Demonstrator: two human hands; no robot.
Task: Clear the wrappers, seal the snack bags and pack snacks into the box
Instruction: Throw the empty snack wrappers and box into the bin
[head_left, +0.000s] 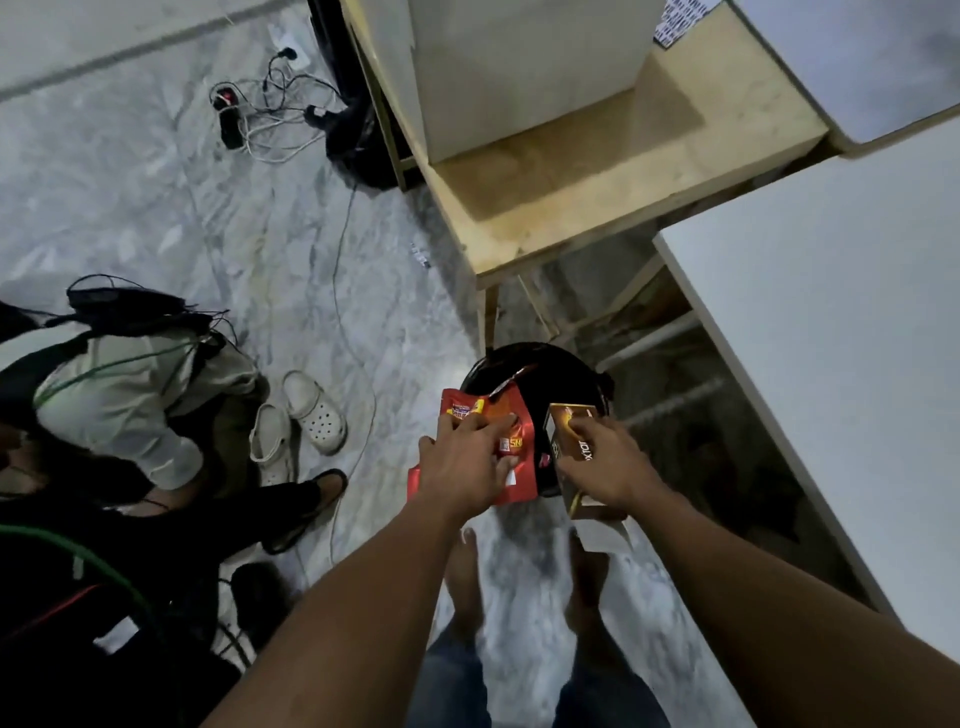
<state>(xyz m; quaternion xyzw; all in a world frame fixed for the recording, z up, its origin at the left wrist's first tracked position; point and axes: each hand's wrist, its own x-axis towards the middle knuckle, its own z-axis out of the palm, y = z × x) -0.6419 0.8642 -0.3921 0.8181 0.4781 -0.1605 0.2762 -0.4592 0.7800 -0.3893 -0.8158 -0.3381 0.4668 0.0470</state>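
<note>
Both hands are hovering right over the black bin (530, 364), left hand (467, 467) pinching red wrappers (511, 415) and right hand (605, 462) gripping a brown carton (566, 431), bin just beyond the fingers.

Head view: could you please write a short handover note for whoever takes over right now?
Left hand: holding red wrappers above the black bin.
Right hand: holding a brown carton over the bin's right side.
Done: the wrappers and carton have been gathered and carried to the bin on the floor.
Left: drop them in, then seal the snack bags and pack the box; neither is in view here.
</note>
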